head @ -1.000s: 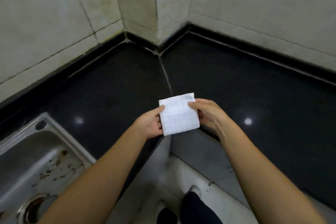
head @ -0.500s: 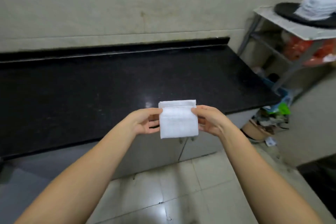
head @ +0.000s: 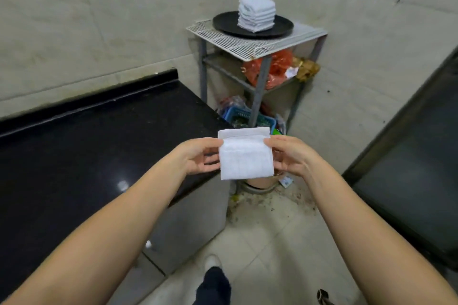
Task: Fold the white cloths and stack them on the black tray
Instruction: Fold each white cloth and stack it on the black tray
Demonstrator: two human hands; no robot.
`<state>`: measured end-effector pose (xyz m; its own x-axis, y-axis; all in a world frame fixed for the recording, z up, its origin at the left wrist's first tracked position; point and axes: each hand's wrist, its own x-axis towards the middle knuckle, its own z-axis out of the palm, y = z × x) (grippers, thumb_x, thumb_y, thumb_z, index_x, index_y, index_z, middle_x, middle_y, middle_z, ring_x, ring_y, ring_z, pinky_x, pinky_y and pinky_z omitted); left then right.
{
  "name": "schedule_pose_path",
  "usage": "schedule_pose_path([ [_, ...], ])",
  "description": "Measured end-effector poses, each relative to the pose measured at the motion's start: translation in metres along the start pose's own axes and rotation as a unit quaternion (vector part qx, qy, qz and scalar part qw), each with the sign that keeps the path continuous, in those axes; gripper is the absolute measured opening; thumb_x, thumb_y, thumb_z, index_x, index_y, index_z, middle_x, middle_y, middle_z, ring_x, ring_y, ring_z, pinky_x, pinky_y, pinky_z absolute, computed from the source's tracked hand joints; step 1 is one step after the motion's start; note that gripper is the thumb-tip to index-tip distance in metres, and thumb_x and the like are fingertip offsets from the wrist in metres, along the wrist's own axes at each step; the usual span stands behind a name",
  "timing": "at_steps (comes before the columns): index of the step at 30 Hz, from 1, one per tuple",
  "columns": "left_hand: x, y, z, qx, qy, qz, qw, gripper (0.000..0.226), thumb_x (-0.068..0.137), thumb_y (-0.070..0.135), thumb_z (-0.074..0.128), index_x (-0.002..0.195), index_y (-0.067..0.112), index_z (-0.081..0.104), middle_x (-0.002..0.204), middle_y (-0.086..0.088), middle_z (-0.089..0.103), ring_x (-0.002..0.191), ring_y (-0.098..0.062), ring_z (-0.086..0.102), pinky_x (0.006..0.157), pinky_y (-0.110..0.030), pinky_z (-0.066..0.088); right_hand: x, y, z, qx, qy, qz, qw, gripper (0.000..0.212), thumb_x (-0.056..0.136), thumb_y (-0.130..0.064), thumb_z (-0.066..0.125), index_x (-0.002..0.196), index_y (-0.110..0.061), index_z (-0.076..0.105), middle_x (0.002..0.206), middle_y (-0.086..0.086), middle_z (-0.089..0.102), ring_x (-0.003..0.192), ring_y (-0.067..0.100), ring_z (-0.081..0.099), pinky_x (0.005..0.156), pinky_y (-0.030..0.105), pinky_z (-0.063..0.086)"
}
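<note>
A folded white cloth (head: 245, 156) hangs in the air in front of me, a small square with its top flap turned over. My left hand (head: 198, 158) pinches its left edge and my right hand (head: 288, 156) pinches its right edge. Further ahead and above, a round black tray (head: 228, 23) rests on a white wire shelf (head: 250, 43). A stack of several folded white cloths (head: 256, 12) stands on the tray. The held cloth is well short of the tray.
A black stone counter (head: 86, 151) runs along the left, ending just before the shelf. Under the shelf are an orange plastic bag (head: 277, 67) and a blue basket (head: 238, 114). A dark panel (head: 416, 176) stands at the right. Tiled floor lies below.
My view has swung right from the counter corner and sink to the shelf, so the tray with its stack now sits ahead in the centre. Both hands keep hold of the folded cloth.
</note>
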<state>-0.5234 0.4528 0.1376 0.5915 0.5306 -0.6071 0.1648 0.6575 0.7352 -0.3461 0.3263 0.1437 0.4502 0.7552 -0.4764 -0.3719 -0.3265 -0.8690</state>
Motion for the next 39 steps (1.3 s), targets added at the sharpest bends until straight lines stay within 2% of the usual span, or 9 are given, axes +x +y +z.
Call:
schedule_pose_path([
  [5, 0.086, 0.088, 0.049, 0.023, -0.037, 0.048, 0.998, 0.008, 0.087, 0.007, 0.060, 0.088, 0.014, 0.059, 0.092, -0.004, 0.064, 0.083, -0.017, 0.062, 0.079, -0.038, 0.053, 0.081, -0.084, -0.037, -0.010, 0.011, -0.060, 0.998, 0.014, 0.092, -0.008, 0.055, 0.084, -0.017, 0.062, 0.080, 0.000, 0.064, 0.071, 0.012, 0.060, 0.058, 0.023, 0.057],
  [10, 0.158, 0.195, 0.096, 0.049, -0.081, 0.101, 0.990, 0.009, 0.088, 0.008, 0.058, 0.083, 0.016, 0.058, 0.089, -0.002, 0.064, 0.081, -0.015, 0.063, 0.070, -0.034, 0.058, 0.164, -0.187, -0.065, -0.024, 0.025, -0.112, 0.993, 0.011, 0.091, -0.010, 0.058, 0.084, -0.017, 0.062, 0.084, -0.001, 0.066, 0.074, 0.011, 0.062, 0.060, 0.027, 0.054],
  [15, 0.207, 0.282, 0.134, 0.067, -0.058, 0.184, 0.979, 0.013, 0.090, 0.007, 0.055, 0.082, 0.016, 0.060, 0.078, 0.000, 0.060, 0.070, -0.012, 0.055, 0.058, -0.024, 0.058, 0.231, -0.279, -0.078, -0.095, 0.040, -0.181, 0.978, 0.011, 0.090, -0.013, 0.061, 0.080, -0.017, 0.060, 0.079, 0.000, 0.064, 0.071, 0.012, 0.059, 0.050, 0.021, 0.046],
  [19, 0.250, 0.342, 0.154, 0.072, -0.016, 0.233, 0.970, 0.014, 0.089, 0.005, 0.054, 0.081, 0.015, 0.059, 0.075, 0.000, 0.061, 0.066, -0.011, 0.057, 0.059, -0.025, 0.053, 0.297, -0.348, -0.080, -0.142, 0.025, -0.232, 0.962, 0.014, 0.090, -0.012, 0.060, 0.078, -0.018, 0.058, 0.078, 0.001, 0.062, 0.062, 0.007, 0.058, 0.044, 0.018, 0.044],
  [24, 0.320, 0.413, 0.175, 0.035, 0.071, 0.271, 0.959, 0.017, 0.093, 0.007, 0.051, 0.080, 0.017, 0.050, 0.073, -0.001, 0.055, 0.063, -0.011, 0.055, 0.056, -0.022, 0.052, 0.406, -0.434, -0.078, -0.189, -0.035, -0.232, 0.954, 0.010, 0.090, -0.014, 0.061, 0.081, -0.018, 0.059, 0.084, 0.000, 0.065, 0.075, 0.011, 0.061, 0.060, 0.025, 0.049],
  [28, 0.360, 0.459, 0.180, 0.017, 0.139, 0.286, 0.948, 0.018, 0.091, 0.005, 0.051, 0.077, 0.016, 0.048, 0.067, 0.000, 0.050, 0.060, -0.011, 0.053, 0.046, -0.017, 0.051, 0.470, -0.481, -0.065, -0.207, -0.092, -0.222, 0.948, 0.015, 0.090, -0.012, 0.060, 0.077, -0.016, 0.057, 0.077, 0.000, 0.060, 0.066, 0.009, 0.058, 0.045, 0.014, 0.048],
  [33, 0.395, 0.471, 0.171, 0.006, 0.214, 0.273, 0.938, 0.021, 0.089, 0.002, 0.054, 0.074, 0.013, 0.046, 0.067, -0.003, 0.052, 0.063, -0.014, 0.054, 0.046, -0.019, 0.052, 0.524, -0.491, -0.054, -0.263, -0.139, -0.218, 0.929, 0.019, 0.091, -0.008, 0.058, 0.074, -0.014, 0.053, 0.069, 0.001, 0.053, 0.056, 0.008, 0.050, 0.038, 0.009, 0.040],
  [36, 0.409, 0.463, 0.169, 0.034, 0.239, 0.274, 0.931, 0.025, 0.090, 0.003, 0.055, 0.071, 0.015, 0.044, 0.070, -0.005, 0.054, 0.062, -0.014, 0.054, 0.043, -0.018, 0.050, 0.542, -0.483, -0.059, -0.271, -0.157, -0.216, 0.925, 0.004, 0.091, -0.009, 0.056, 0.090, -0.013, 0.057, 0.072, 0.001, 0.055, 0.057, 0.006, 0.052, 0.040, 0.010, 0.043],
  [39, 0.413, 0.459, 0.169, 0.050, 0.268, 0.289, 0.918, 0.024, 0.089, 0.006, 0.058, 0.073, 0.015, 0.042, 0.071, -0.005, 0.054, 0.061, -0.015, 0.054, 0.043, -0.019, 0.051, 0.545, -0.480, -0.064, -0.262, -0.169, -0.212, 0.926, 0.006, 0.092, -0.012, 0.057, 0.097, -0.015, 0.057, 0.077, -0.002, 0.059, 0.063, 0.006, 0.055, 0.044, 0.012, 0.047],
])
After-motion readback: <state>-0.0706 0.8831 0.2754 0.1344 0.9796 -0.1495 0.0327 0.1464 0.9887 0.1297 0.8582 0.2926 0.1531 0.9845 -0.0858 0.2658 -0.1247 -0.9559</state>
